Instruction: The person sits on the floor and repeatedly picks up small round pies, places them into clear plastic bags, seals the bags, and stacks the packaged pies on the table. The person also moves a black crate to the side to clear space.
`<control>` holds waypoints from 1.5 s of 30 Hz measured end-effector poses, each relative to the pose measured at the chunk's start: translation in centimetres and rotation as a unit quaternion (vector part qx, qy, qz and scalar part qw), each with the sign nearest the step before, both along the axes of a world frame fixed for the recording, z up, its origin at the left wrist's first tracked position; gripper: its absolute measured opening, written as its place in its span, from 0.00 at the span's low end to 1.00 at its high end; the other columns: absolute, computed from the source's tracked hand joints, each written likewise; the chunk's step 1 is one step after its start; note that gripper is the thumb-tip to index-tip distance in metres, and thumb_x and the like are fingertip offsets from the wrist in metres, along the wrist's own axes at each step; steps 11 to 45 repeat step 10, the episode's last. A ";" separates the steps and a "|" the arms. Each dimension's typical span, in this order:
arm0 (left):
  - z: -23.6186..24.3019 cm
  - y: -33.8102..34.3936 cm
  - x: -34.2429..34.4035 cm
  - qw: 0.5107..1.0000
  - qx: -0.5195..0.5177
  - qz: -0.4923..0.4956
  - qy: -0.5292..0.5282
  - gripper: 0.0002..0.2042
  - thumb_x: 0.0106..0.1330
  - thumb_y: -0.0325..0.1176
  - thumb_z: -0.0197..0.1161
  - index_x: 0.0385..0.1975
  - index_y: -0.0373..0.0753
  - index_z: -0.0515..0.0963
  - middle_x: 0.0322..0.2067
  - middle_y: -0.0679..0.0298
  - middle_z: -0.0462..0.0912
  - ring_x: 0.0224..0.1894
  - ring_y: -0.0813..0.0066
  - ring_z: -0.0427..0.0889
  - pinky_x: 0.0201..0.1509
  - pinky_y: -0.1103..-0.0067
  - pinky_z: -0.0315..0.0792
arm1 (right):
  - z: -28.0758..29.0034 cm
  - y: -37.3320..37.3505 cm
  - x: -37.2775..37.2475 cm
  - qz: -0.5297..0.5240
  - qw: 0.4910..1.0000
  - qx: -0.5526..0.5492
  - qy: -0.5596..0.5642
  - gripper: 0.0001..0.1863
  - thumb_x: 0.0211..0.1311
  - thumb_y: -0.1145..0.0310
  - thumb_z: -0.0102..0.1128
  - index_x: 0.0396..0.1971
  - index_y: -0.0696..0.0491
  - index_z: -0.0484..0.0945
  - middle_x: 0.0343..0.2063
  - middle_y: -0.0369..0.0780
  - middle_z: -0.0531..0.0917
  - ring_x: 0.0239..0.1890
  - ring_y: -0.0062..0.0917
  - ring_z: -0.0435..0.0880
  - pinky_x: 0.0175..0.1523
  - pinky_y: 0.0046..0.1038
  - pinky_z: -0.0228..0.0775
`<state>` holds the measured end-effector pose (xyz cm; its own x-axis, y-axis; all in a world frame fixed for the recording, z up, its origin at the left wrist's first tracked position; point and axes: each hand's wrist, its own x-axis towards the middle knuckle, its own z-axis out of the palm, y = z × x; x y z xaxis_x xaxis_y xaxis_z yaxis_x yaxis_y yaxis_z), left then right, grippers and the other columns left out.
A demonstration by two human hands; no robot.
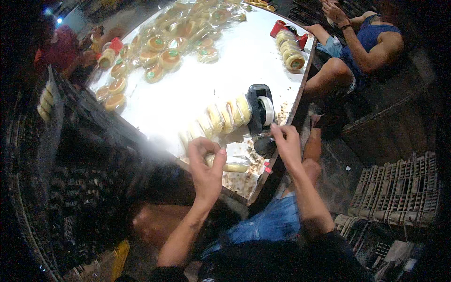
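A black tape dispenser (255, 106) with a pale roll of tape (268, 111) stands near the right edge of the white table (256, 75). Against its left side leans a row of round, flat cakes (221, 116) in clear plastic. My left hand (205, 169) is at the row's near end, thumb and forefinger curled together. One wrapped pale cake (235, 167) shows edge-on behind those fingers; whether they grip its wrapper is unclear. My right hand (288, 141) is beside the dispenser, thumb and forefinger pinched close to the tape roll. Anything in that pinch is too small to see.
Many wrapped cakes (169, 58) are spread over the table's far left. Another row of cakes (287, 49) stands by a red dispenser (278, 28). A person in a blue top (376, 35) sits at right, another in red (55, 49) at left. A slatted crate (399, 190) lies at lower right.
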<state>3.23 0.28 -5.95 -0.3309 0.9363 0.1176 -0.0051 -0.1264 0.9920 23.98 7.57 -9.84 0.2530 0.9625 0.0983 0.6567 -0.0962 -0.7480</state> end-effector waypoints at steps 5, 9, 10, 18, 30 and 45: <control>0.0 -0.8 0.3 1.000 -0.024 -0.007 0.006 0.20 0.60 0.20 0.59 0.52 0.37 0.64 0.35 0.64 0.73 0.41 0.76 0.74 0.48 0.79 0.70 | -0.3 -0.2 1.0 0.038 0.997 0.067 -0.009 0.19 0.60 0.56 0.59 0.31 0.61 0.82 0.33 0.49 0.81 0.37 0.43 0.79 0.45 0.39 0.68; 0.2 -0.4 -0.3 1.000 -0.027 0.004 -0.009 0.21 0.62 0.21 0.58 0.55 0.37 0.62 0.36 0.63 0.74 0.44 0.74 0.74 0.50 0.78 0.70 | -2.3 -4.4 1.3 0.010 0.968 -0.114 0.224 0.19 0.62 0.56 0.59 0.37 0.59 0.83 0.42 0.47 0.83 0.44 0.36 0.78 0.50 0.37 0.67; 0.1 -0.1 -0.2 1.000 -0.027 -0.003 -0.014 0.21 0.63 0.22 0.58 0.55 0.37 0.62 0.36 0.63 0.74 0.45 0.74 0.74 0.50 0.78 0.70 | -3.8 -5.0 0.3 -0.030 0.914 -0.211 0.344 0.18 0.63 0.56 0.58 0.37 0.57 0.84 0.45 0.46 0.83 0.47 0.34 0.78 0.53 0.36 0.66; 0.1 -0.1 -0.2 1.000 -0.027 -0.003 -0.014 0.21 0.63 0.22 0.58 0.55 0.37 0.62 0.36 0.63 0.74 0.45 0.74 0.74 0.50 0.78 0.70 | -3.8 -5.0 0.3 -0.030 0.914 -0.211 0.344 0.18 0.63 0.56 0.58 0.37 0.57 0.84 0.45 0.46 0.83 0.47 0.34 0.78 0.53 0.36 0.66; 0.1 -0.1 -0.2 1.000 -0.027 -0.003 -0.014 0.21 0.63 0.22 0.58 0.55 0.37 0.62 0.36 0.63 0.74 0.45 0.74 0.74 0.50 0.78 0.70 | -3.8 -5.0 0.3 -0.030 0.914 -0.211 0.344 0.18 0.63 0.56 0.58 0.37 0.57 0.84 0.45 0.46 0.83 0.47 0.34 0.78 0.53 0.36 0.66; 0.1 -0.1 -0.2 1.000 -0.027 -0.003 -0.014 0.21 0.63 0.22 0.58 0.55 0.37 0.62 0.36 0.63 0.74 0.45 0.74 0.74 0.50 0.78 0.70 | -3.8 -5.0 0.3 -0.030 0.914 -0.211 0.344 0.18 0.63 0.56 0.58 0.37 0.57 0.84 0.45 0.46 0.83 0.47 0.34 0.78 0.53 0.36 0.66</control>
